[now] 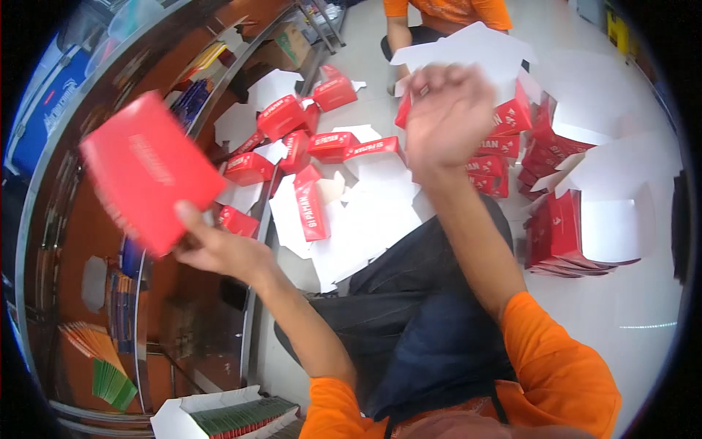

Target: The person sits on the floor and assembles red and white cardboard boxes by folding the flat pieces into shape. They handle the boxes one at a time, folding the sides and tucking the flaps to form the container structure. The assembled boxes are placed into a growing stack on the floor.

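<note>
My left hand (219,245) grips a red cardboard box (153,172) by its lower corner, thumb on the near face. The box is tilted and held up at the left, in front of the shelving; it is slightly blurred. My right hand (450,121) is raised at the upper middle, palm showing, fingers loosely bent and smeared by motion. Nothing shows in it. Behind it, a stack of red boxes (504,117) with a raised white lid (475,55) is partly hidden. Between my arms, several red-and-white boxes (311,208) lie in a loose heap on the floor, some with white flaps spread.
Nested open boxes (556,230) stand on the floor at right, with more stacked beyond. A metal-edged shelf unit (139,322) holding books and pencils runs along the left. Another person in an orange shirt (446,11) sits at the far side. A white carton (227,413) stands at lower left.
</note>
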`<state>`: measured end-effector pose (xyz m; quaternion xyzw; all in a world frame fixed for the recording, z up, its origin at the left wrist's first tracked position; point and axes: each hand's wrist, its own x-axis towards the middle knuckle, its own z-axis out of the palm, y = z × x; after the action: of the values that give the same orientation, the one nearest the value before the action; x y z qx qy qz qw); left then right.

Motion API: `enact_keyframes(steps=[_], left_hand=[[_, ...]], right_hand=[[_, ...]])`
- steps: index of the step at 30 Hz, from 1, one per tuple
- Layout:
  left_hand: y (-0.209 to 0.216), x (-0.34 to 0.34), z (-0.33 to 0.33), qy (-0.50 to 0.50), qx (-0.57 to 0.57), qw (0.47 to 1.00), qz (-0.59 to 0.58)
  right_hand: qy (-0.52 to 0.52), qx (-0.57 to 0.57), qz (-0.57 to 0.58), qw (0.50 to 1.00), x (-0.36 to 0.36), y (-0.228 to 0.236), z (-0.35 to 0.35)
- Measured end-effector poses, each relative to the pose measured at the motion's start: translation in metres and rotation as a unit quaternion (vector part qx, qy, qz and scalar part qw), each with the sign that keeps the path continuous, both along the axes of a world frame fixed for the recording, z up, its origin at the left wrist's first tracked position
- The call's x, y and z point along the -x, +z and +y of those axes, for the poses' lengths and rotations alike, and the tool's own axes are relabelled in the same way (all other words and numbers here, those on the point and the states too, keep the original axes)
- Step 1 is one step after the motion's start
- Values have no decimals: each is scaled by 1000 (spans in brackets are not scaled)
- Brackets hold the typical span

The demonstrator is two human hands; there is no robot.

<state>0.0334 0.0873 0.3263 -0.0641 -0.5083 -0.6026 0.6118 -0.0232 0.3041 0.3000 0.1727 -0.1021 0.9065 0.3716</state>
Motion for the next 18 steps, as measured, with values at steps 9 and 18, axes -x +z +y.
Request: enact_keyframes(steps=[9,18], left_hand=[[75,-62,-1,347,28,931,108],[44,-40,8,273,124,951,77]], right_hand=[[-396,-271,-35,877,-149,-13,214],[-211,-517,-493,667,-183,-174,172]])
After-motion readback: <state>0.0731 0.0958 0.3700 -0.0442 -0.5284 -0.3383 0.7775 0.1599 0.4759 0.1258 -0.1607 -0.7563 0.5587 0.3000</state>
